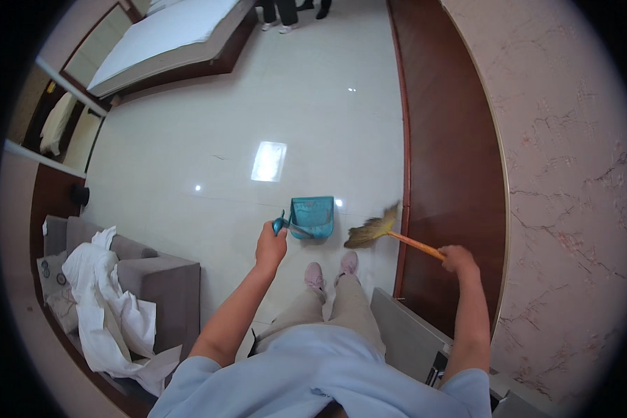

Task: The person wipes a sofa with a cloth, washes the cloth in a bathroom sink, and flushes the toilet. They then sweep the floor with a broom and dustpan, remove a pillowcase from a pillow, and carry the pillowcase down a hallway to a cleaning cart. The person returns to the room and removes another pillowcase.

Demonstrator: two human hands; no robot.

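My left hand point(271, 244) is closed around the top of the handle of a teal long-handled dustpan point(313, 217), whose pan is over the tiled floor ahead of my feet. In my right hand point(457, 258) is the orange handle of a broom point(373, 230) with yellowish-brown fibre bristles. The bristles spread out to the right of the dustpan, apart from it, close to the reddish skirting along the brown wall panel. Whether the bristles touch the floor, I cannot tell.
A grey sofa point(159, 282) with crumpled white cloth point(102, 308) stands at the left. A bed with a white mattress point(162, 42) is at the upper left. Two people's legs point(280, 15) show beyond it. Brown panelling point(454, 151) runs along the right, and a grey piece of furniture point(405, 324) stands beside my legs.
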